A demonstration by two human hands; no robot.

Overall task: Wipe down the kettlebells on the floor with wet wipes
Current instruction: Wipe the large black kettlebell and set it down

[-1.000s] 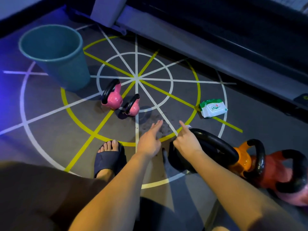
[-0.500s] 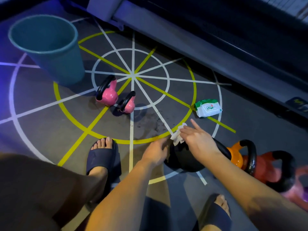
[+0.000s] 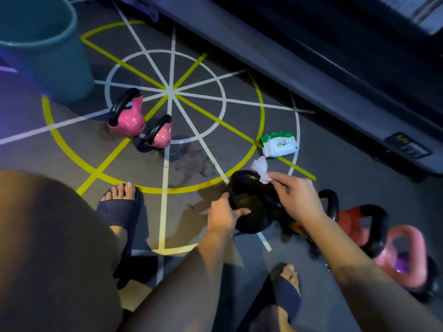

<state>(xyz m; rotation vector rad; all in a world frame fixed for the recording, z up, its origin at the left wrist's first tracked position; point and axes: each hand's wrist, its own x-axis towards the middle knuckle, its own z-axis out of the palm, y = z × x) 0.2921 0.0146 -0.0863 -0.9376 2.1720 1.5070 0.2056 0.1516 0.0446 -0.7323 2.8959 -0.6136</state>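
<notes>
A large black kettlebell lies tilted on the floor in front of me. My left hand grips its body from the left side, thumb curled over the top. My right hand pinches a crumpled white wet wipe and holds it against the kettlebell's handle. Two small pink kettlebells with black handles stand on the yellow and white floor markings. A red kettlebell, a pink-handled purple one and a partly hidden orange one sit to the right.
A white and green pack of wet wipes lies on the floor just beyond the black kettlebell. A teal bucket stands at the far left. A grey machine base runs diagonally across the back. My sandalled feet flank the work spot.
My left hand has taken hold of the black kettlebell's body. My right hand has slid the wipe along the handle. The view has tipped downward and closer.
</notes>
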